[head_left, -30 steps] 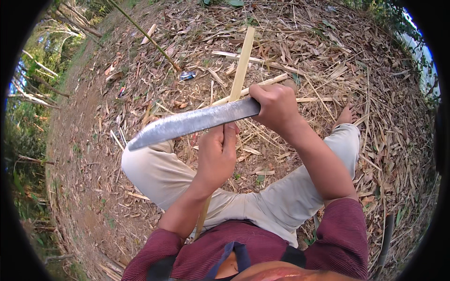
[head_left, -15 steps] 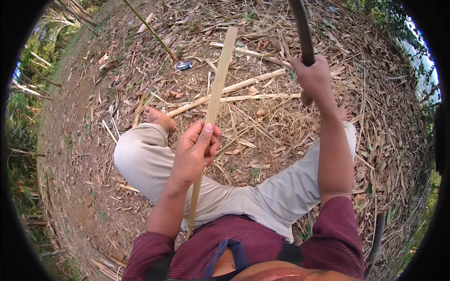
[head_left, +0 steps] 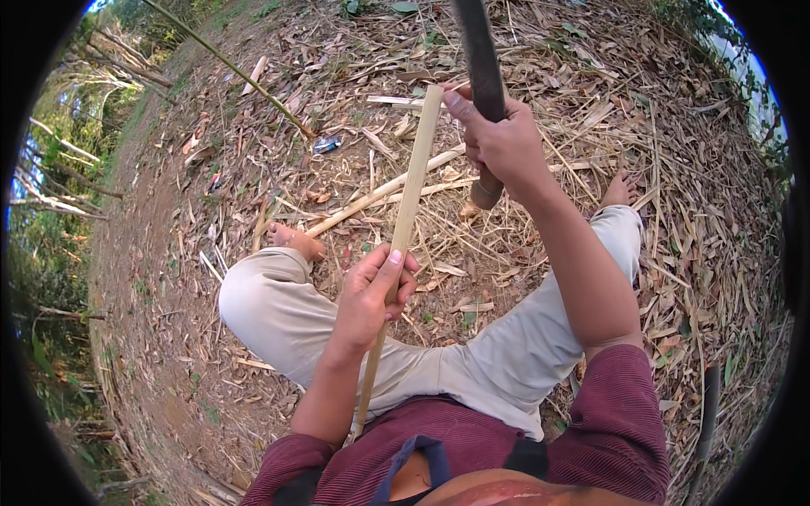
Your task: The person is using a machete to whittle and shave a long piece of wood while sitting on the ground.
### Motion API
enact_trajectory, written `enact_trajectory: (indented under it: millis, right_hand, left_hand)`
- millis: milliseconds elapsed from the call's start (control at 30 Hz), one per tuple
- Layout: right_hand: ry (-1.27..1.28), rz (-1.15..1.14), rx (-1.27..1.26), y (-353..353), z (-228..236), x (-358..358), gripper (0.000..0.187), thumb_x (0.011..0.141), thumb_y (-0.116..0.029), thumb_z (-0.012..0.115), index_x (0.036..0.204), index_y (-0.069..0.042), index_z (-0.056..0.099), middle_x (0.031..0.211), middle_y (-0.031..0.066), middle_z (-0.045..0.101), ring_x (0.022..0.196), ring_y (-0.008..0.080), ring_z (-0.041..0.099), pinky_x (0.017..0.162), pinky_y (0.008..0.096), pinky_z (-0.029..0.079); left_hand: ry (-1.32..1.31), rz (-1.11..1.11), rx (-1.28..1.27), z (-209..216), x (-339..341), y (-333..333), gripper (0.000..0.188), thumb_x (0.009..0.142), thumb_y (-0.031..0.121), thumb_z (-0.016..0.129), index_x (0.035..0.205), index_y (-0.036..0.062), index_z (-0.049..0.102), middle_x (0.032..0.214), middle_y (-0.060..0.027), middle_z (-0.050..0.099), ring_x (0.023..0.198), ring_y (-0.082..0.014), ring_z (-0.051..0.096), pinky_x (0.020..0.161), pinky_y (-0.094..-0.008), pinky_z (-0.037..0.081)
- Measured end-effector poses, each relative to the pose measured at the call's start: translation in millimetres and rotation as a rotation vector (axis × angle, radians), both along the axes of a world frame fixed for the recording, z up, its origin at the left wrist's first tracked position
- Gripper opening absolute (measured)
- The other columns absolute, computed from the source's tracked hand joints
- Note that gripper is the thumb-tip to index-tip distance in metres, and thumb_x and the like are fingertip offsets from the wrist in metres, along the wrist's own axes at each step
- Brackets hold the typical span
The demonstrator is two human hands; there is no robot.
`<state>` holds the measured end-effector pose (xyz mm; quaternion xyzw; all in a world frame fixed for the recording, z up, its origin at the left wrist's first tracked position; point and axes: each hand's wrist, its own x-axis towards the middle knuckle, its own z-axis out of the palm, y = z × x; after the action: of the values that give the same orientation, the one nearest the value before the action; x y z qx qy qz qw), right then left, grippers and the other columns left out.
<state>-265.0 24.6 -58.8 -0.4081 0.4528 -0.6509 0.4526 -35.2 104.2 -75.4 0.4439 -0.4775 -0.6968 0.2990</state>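
Observation:
My left hand [head_left: 371, 291] is closed around a long, flat, pale bamboo strip [head_left: 413, 185], thumb on top. The strip slants up and away from my lap, and its near end reaches my shirt. In my right hand [head_left: 510, 152] is a machete [head_left: 479, 51] with a dark blade pointing away from me. The butt of its handle shows below my fist. My right thumb and forefinger reach to the strip's far end, where a thin sliver shows; whether they pinch it I cannot tell.
Split bamboo lengths [head_left: 371, 198] lie on the ground between my bare feet, among thin shavings [head_left: 472, 240] and dry leaves. A thin green stalk [head_left: 245, 76] leans at the far left, near a small blue wrapper [head_left: 327, 144]. A dark pole-like thing [head_left: 707, 405] is at my right.
My right hand has moved left with the machete, and its fingers now come to the strip's far end. The left hand keeps its hold on the strip. The view has shifted slightly.

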Motion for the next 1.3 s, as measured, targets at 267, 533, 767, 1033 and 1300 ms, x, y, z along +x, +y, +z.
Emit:
enact_trajectory:
  millis: [267, 533, 767, 1033, 1300]
  right_hand:
    - [-0.317, -0.077, 0.008, -19.2, -8.7, -39.5, 0.021, 0.089, -0.015, 0.073, 0.099, -0.002, 0.059, 0.062, -0.0047, 0.048, 0.047, 0.0051, 0.041, 0.044, 0.0244, 0.037]
    - [-0.094, -0.203, 0.059, -22.0, -4.6, -62.6, 0.029, 0.083, -0.017, 0.079, 0.097, 0.004, 0.064, 0.061, -0.0045, 0.047, 0.049, 0.0047, 0.044, 0.044, 0.0236, 0.037]
    - [-0.182, 0.317, 0.242, 2.9, -0.5, -4.0, 0.036, 0.09, -0.028, 0.072, 0.109, 0.002, 0.063, 0.058, -0.0112, 0.034, 0.047, 0.0005, 0.032, 0.044, 0.0206, 0.031]
    - [-0.231, 0.207, 0.224, -4.8, -6.0, -5.1, 0.023, 0.087, -0.021, 0.076, 0.09, -0.004, 0.061, 0.058, -0.0119, 0.034, 0.047, 0.0004, 0.033, 0.045, 0.0206, 0.031]
    - [-0.075, -0.083, 0.209, -8.7, -4.8, -17.7, 0.051, 0.09, -0.046, 0.069, 0.101, 0.004, 0.064, 0.056, -0.0109, 0.034, 0.046, 0.0019, 0.036, 0.045, 0.0203, 0.033]
  left_hand:
    - [0.002, -0.021, 0.014, -14.2, 2.1, 3.1, 0.026, 0.105, 0.029, 0.042, 0.099, 0.0062, 0.055, 0.066, 0.0011, 0.048, 0.049, -0.0015, 0.032, 0.042, -0.0168, 0.026]
    - [0.06, 0.035, 0.057, -10.1, 9.1, -3.7, 0.024, 0.105, 0.028, 0.041, 0.1, 0.0064, 0.051, 0.066, -0.0013, 0.05, 0.046, -0.0023, 0.032, 0.039, -0.017, 0.026]
    - [0.308, -0.107, 0.194, -22.9, 10.1, -29.1, 0.03, 0.105, 0.033, 0.033, 0.089, 0.0097, 0.045, 0.096, -0.0096, 0.055, 0.056, -0.0115, 0.047, 0.043, -0.0221, 0.036]
    - [0.126, -0.142, 0.156, -21.3, 3.7, -14.2, 0.048, 0.106, 0.045, 0.028, 0.104, 0.0052, 0.053, 0.083, -0.0029, 0.053, 0.063, -0.0106, 0.052, 0.056, -0.0269, 0.045]
    - [0.096, -0.185, 0.27, -37.9, 23.7, 7.9, 0.034, 0.107, 0.034, 0.038, 0.091, 0.007, 0.05, 0.063, 0.0074, 0.029, 0.047, -0.0031, 0.023, 0.042, -0.0198, 0.019]
